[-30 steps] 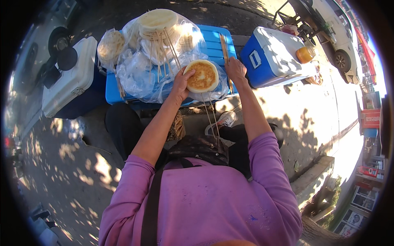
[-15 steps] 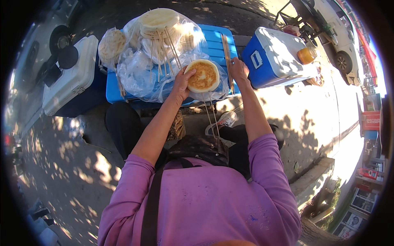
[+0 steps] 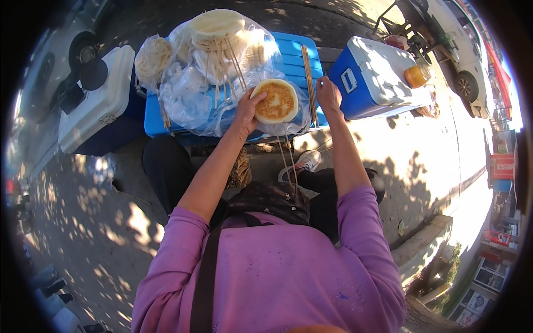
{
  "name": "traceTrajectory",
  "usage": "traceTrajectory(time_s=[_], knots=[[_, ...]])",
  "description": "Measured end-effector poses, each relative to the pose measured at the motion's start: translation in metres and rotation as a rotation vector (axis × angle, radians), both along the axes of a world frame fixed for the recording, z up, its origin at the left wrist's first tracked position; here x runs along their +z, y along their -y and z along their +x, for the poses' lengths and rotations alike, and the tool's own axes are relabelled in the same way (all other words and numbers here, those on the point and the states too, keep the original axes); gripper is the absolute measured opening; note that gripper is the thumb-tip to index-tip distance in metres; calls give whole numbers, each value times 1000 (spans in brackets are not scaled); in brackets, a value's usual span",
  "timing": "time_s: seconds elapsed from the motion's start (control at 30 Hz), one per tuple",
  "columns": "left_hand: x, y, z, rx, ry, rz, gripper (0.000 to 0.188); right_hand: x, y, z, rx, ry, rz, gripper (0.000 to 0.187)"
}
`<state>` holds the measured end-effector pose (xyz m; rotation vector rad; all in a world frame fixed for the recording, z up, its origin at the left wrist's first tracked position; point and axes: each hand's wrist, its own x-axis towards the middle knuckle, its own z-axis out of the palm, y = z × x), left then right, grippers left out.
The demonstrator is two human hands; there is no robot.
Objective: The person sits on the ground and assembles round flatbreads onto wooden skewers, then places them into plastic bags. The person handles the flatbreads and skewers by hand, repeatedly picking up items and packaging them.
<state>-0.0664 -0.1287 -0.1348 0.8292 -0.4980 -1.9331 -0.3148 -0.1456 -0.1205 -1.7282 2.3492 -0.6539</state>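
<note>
My left hand grips the left edge of a round flatbread, thumb on top. Its upper face is browned in the middle with a pale rim, and two thin wooden sticks stick out of its near side toward me. My right hand is closed with fingers curled, just right of a row of thin wooden skewers lying on a blue lid. Whatever its fingers hold, if anything, is too small to make out. Left of the skewers, a stack of pale flatbreads on sticks rises from a clear plastic bag.
A second bagged stack of flatbreads sits at the lid's left. Blue-and-white coolers stand left and right; a jar of something orange tops the right one. My shoe is below the lid's near edge.
My right hand has shifted slightly to the right, a little farther from the skewers. The left hand keeps the flatbread in nearly the same place.
</note>
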Motion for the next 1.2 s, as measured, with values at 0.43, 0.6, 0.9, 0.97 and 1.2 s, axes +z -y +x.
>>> traceTrajectory(time_s=[0.43, 0.6, 0.9, 0.97, 1.2], knots=[[23, -16, -4, 10, 185, -253, 39, 91, -41, 71, 240, 451, -223, 27], [38, -16, -2, 124, 149, -110, 39, 91, -100, 69, 254, 359, 148, 36], [47, -15, -2, 75, 545, -556, 40, 49, -155, 67, 152, 1085, 163, 22], [48, -9, 11, 102, 927, -861, 41, 48, -155, 59, 137, 1176, 20, 23], [37, 8, 23, 21, 1829, -1140, 48, 46, -155, 66, 140, 1169, -74, 26]])
